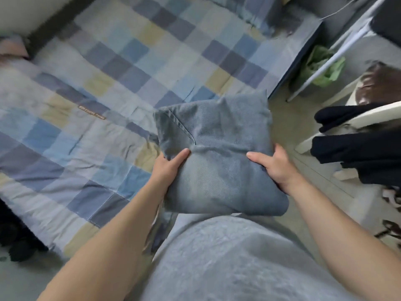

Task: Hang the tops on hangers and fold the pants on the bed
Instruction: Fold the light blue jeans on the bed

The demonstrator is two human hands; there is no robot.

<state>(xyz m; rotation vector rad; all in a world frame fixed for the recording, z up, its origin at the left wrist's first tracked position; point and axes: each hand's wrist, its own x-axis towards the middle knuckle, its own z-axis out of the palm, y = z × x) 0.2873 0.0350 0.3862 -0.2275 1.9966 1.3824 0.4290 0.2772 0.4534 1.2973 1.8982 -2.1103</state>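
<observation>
Checked quilt (91, 88) covers bed at left | left hand (168, 168) grips folded jeans (217, 153), thumb on top | jeans held above bed's corner | right hand (275, 168) grips opposite edge | dark clothes (360, 153) on chair, far right

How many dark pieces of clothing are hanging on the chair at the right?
2. The upper black garment drapes over the white chair at its top rail; the lower black garment hangs just below it, nearer me. More may be hidden beyond the frame's right edge.
</observation>
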